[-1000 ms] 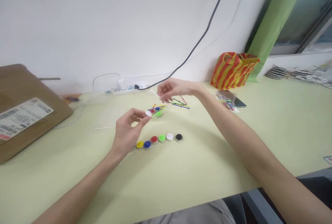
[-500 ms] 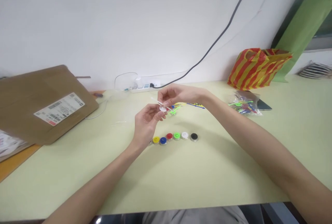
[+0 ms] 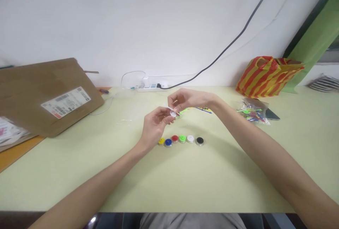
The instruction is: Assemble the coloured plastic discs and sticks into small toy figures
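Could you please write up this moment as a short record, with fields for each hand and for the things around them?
Left hand grip: pinches a white disc
Right hand grip: holds a thin white stick beside the disc
Below hands: row of six coloured discs
Behind hands: coloured sticks
Rest: striped bag, cardboard envelope, power strip

The white disc [image 3: 173,114] is smooth plastic; the tabletop [image 3: 212,183] looks matt.

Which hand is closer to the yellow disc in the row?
Left. The left hand is just above and to the left of the yellow disc. The right hand is farther away, above and to the right of it.
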Demonstrator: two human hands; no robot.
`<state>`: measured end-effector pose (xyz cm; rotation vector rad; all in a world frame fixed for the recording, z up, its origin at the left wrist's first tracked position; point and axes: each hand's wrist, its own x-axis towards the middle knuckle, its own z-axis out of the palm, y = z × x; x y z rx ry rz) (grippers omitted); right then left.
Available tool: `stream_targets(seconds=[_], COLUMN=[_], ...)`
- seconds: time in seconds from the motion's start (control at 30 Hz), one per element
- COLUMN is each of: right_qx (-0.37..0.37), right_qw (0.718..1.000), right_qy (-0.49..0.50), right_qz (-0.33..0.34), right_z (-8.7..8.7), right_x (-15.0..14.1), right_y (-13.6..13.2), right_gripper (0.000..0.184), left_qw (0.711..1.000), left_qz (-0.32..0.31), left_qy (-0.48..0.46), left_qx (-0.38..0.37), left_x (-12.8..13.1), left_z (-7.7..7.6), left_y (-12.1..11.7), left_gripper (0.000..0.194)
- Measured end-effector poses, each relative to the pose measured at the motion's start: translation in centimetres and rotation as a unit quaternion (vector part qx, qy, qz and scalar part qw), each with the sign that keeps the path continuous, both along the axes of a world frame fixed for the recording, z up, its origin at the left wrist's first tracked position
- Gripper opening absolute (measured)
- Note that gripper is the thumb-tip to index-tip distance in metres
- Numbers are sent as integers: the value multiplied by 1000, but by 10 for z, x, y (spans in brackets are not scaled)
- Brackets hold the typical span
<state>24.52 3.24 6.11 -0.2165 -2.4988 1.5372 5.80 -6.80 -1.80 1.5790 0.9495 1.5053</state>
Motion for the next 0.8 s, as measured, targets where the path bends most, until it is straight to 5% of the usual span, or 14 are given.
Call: stream_targets(seconds=[0.33,0.63,0.8], right_qx=[-26,-23,56], right_qw=[999,1000,998], right_qy=[-16,15,3], right_qz=[-13,1,-34], right_z=[4,2,8], right_x=[-2,-12,-8], right_y=[-6,-11,-12], right_gripper=[29,23,22], left_qw=[998,990,991], left_qz=[6,75,75], left_qy=[42,69,86], left_qx=[45,96,73], left_x=[-3,-3,-3], left_z=[-1,-1,-5], left_y=[-2,-7,-1], left_gripper=[14,7,18])
